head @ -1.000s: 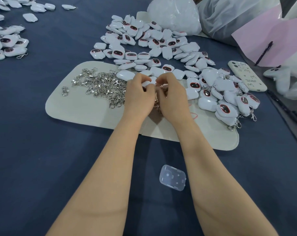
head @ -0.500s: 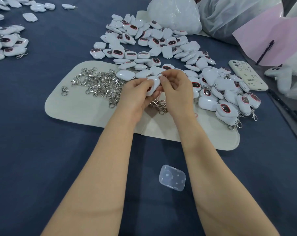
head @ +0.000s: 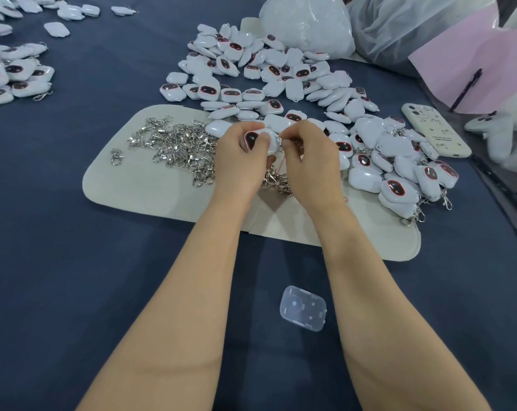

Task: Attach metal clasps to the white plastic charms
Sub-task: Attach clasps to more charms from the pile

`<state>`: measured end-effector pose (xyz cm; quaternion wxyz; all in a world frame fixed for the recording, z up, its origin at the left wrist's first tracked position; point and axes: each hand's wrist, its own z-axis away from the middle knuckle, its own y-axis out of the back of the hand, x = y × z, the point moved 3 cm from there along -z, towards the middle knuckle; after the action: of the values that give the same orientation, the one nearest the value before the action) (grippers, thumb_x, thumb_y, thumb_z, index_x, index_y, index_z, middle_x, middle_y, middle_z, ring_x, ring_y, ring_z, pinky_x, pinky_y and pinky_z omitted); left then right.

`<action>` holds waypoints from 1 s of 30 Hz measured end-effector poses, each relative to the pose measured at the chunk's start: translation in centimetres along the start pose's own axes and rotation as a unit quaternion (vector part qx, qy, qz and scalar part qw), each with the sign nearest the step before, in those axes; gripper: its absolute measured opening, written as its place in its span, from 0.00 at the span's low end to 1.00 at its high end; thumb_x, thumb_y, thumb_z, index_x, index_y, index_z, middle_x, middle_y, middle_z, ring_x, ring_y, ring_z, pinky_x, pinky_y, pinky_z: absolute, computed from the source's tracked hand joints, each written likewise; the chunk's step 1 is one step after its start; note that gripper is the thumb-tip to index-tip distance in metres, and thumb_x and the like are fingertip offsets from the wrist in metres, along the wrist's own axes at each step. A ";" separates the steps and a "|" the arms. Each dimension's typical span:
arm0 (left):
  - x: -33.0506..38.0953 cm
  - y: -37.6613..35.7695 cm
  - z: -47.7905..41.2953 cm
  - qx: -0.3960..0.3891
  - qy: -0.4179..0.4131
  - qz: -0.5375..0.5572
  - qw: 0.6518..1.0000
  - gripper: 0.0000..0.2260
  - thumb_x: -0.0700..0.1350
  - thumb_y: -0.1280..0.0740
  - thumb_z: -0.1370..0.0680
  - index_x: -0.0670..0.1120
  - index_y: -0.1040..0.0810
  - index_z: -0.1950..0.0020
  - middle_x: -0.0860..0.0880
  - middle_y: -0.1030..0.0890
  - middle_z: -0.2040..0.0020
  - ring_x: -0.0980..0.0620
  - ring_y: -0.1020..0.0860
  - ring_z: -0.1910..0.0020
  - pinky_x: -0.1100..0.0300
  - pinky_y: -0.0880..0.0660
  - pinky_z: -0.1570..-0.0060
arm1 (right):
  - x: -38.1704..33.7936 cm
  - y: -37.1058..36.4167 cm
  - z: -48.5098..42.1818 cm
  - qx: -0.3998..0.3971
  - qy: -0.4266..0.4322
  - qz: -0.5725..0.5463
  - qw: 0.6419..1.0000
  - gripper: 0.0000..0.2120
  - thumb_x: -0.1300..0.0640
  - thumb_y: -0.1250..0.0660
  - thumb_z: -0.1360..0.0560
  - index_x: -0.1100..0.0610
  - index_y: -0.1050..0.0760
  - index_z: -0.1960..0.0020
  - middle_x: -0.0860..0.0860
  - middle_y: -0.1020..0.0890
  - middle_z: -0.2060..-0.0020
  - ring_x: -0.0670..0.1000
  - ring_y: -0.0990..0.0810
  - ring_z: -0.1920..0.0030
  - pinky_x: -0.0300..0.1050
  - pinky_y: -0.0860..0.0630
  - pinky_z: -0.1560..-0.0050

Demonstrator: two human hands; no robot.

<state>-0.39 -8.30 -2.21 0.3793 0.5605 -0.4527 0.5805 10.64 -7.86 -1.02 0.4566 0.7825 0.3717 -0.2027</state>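
My left hand [head: 236,161] grips a white plastic charm [head: 261,140] with a dark oval face, held over the cream mat [head: 150,188]. My right hand [head: 310,161] pinches a small metal clasp [head: 281,141] at the charm's right end. A heap of loose silver clasps [head: 180,143] lies on the mat to the left of my hands, and a few more clasps [head: 276,180] lie between my wrists. A large pile of white charms [head: 266,75] spreads behind my hands. Charms with clasps [head: 405,185] are heaped at the mat's right.
A clear plastic case [head: 303,308] lies on the blue tablecloth near me. A phone [head: 435,129] sits at the right, beside pink paper [head: 473,60] with a pen. Plastic bags [head: 307,22] stand at the back. More charms [head: 14,75] lie far left.
My hands lifted a charm off the pile and turned it so its dark face shows. My right hand moved to the charm's right end with a clasp.
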 end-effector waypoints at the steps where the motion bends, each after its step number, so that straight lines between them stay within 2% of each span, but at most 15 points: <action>1: 0.1 0.0 -0.1 -0.002 -0.013 -0.018 1.000 0.07 0.38 0.36 0.23 0.50 0.24 0.52 0.47 0.22 0.54 0.43 0.20 0.54 0.56 0.20 0.57 | 0.0 0.0 0.0 0.002 0.000 -0.003 1.000 0.06 0.69 0.39 0.25 0.66 0.24 0.53 0.56 0.20 0.58 0.49 0.27 0.58 0.29 0.35 0.57; 2: 0.1 0.1 -0.1 -0.004 -0.021 -0.033 0.999 0.07 0.38 0.36 0.23 0.51 0.24 0.51 0.48 0.22 0.54 0.44 0.19 0.52 0.51 0.21 0.51 | -0.1 0.0 0.0 0.004 -0.002 -0.008 1.000 0.05 0.68 0.39 0.25 0.66 0.24 0.53 0.56 0.20 0.58 0.48 0.27 0.58 0.29 0.35 0.57; 3: 0.1 0.1 -0.1 -0.006 -0.023 -0.037 0.999 0.07 0.39 0.36 0.23 0.50 0.24 0.50 0.47 0.21 0.53 0.45 0.19 0.53 0.51 0.21 0.50 | 0.0 0.0 0.0 0.006 -0.008 -0.017 1.000 0.05 0.68 0.38 0.25 0.65 0.24 0.52 0.55 0.20 0.57 0.48 0.27 0.58 0.29 0.34 0.56; 6: 0.0 -0.2 -0.1 -0.013 0.020 0.043 0.999 0.06 0.38 0.37 0.21 0.47 0.25 0.48 0.43 0.23 0.49 0.56 0.19 0.66 0.64 0.22 0.62 | 0.1 -0.3 0.1 0.010 -0.061 -0.083 0.995 0.07 0.67 0.38 0.24 0.61 0.24 0.48 0.48 0.21 0.57 0.43 0.24 0.57 0.31 0.29 0.52; 8: -0.2 -0.4 -0.1 -0.015 0.074 0.128 0.989 0.04 0.37 0.37 0.21 0.44 0.25 0.48 0.41 0.23 0.49 0.56 0.21 0.70 0.66 0.23 0.65 | 0.2 -0.4 0.1 0.007 -0.088 -0.111 0.990 0.09 0.66 0.38 0.24 0.59 0.24 0.46 0.42 0.23 0.58 0.39 0.24 0.57 0.30 0.28 0.51; 12: -0.4 -0.2 -0.1 -0.016 0.152 0.247 0.957 0.04 0.35 0.37 0.21 0.40 0.24 0.54 0.44 0.21 0.59 0.55 0.22 0.70 0.67 0.24 0.69 | 0.4 -0.6 0.0 0.001 -0.104 -0.128 0.986 0.06 0.63 0.36 0.23 0.57 0.23 0.48 0.44 0.21 0.58 0.46 0.21 0.53 0.38 0.25 0.48; 15: -0.3 -0.3 0.1 -0.036 0.197 0.313 0.928 0.06 0.35 0.37 0.22 0.38 0.23 0.58 0.46 0.20 0.67 0.56 0.21 0.72 0.68 0.24 0.72 | 0.3 -0.5 0.0 0.014 -0.104 -0.141 0.984 0.05 0.62 0.36 0.23 0.55 0.23 0.50 0.42 0.21 0.59 0.45 0.21 0.54 0.38 0.25 0.49; 20: -0.4 -0.4 0.3 -0.057 0.252 0.361 0.896 0.07 0.36 0.37 0.21 0.38 0.23 0.58 0.45 0.19 0.70 0.56 0.21 0.74 0.69 0.24 0.74 | 0.0 -0.3 0.0 0.074 -0.097 -0.176 0.977 0.06 0.64 0.35 0.24 0.55 0.25 0.51 0.42 0.22 0.60 0.44 0.22 0.56 0.38 0.24 0.48; 24: -0.5 -0.6 0.3 -0.049 0.259 0.351 0.898 0.05 0.37 0.37 0.21 0.37 0.24 0.56 0.46 0.20 0.70 0.57 0.22 0.75 0.69 0.25 0.75 | 0.0 -0.1 0.0 0.088 -0.077 -0.155 0.981 0.04 0.65 0.35 0.24 0.59 0.25 0.51 0.45 0.21 0.60 0.41 0.24 0.59 0.31 0.27 0.53; 26: -0.6 -0.6 0.3 -0.042 0.249 0.336 0.907 0.04 0.36 0.37 0.22 0.37 0.24 0.54 0.46 0.21 0.68 0.57 0.23 0.76 0.69 0.26 0.76 | -0.1 0.0 0.0 0.078 -0.051 -0.110 0.990 0.05 0.65 0.36 0.24 0.61 0.23 0.50 0.50 0.20 0.57 0.44 0.24 0.58 0.28 0.30 0.54; 30: -0.5 0.0 -0.2 0.003 0.161 0.233 0.959 0.04 0.36 0.36 0.22 0.41 0.25 0.49 0.44 0.23 0.60 0.56 0.25 0.75 0.66 0.26 0.73 | -0.5 0.0 0.1 0.044 0.006 -0.037 0.998 0.06 0.67 0.37 0.24 0.64 0.23 0.51 0.54 0.20 0.56 0.46 0.26 0.58 0.28 0.32 0.55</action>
<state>-0.42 -8.14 -2.72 0.2997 0.3400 -0.5021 0.7365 10.33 -8.16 -0.67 0.4114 0.7888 0.3942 -0.2307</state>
